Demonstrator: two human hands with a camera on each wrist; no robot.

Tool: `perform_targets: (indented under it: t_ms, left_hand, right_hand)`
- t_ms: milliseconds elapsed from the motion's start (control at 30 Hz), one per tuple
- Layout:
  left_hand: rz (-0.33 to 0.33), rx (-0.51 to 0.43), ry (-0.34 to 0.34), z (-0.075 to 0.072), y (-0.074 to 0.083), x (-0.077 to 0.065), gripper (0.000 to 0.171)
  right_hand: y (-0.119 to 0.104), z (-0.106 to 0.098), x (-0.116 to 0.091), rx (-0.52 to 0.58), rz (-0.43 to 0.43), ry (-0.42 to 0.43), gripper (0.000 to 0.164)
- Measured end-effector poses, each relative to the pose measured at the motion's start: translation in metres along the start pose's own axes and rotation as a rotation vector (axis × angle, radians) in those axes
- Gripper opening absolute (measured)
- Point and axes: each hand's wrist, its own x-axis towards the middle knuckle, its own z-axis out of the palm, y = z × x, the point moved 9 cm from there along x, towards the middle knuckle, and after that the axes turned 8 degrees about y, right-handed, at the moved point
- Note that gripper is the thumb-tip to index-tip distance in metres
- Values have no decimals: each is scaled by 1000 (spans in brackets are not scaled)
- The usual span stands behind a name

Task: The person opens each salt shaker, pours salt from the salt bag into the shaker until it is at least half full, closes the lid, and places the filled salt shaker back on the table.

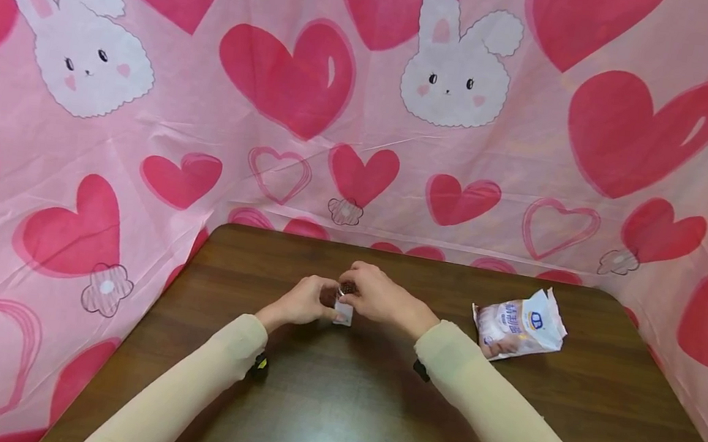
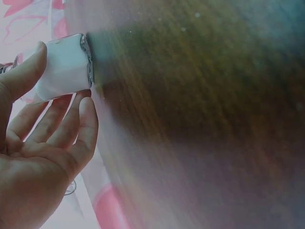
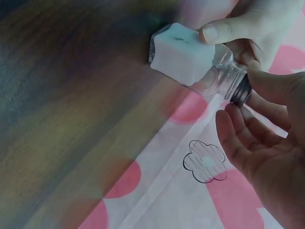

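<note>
A small square glass jar (image 3: 183, 57) filled with white contents stands upright on the table near its far side. My left hand (image 1: 304, 302) holds the jar's body between thumb and fingers; in the left wrist view, the thumb lies on one side of the glass (image 2: 66, 67) and the fingertips on the other. With thumb and fingers, my right hand (image 1: 384, 298) grips the dark cap (image 3: 242, 90) on the jar's narrow neck. The glass just below the neck looks clear above the white fill.
To the right on the brown wooden table (image 1: 331, 410) lies a white and purple plastic packet (image 1: 516, 326) with printed lettering, its top edge crumpled. A pink cloth (image 1: 365, 126) with hearts and rabbits hangs behind the table and along its sides.
</note>
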Motion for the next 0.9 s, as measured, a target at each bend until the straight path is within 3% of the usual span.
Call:
perform_targets:
  t_ms: [200, 433, 900]
  left_hand:
    - [-17, -11, -6, 1, -1, -2, 41]
    - [-17, 17, 6, -1, -2, -1, 45]
    - [1, 3, 4, 0, 1, 0, 33]
  right_hand:
    - [-9, 1, -1, -7, -78, -43, 35]
    - [-8, 1, -1, -12, -63, -71, 41]
    - [-4, -1, 1, 5, -27, -35, 26]
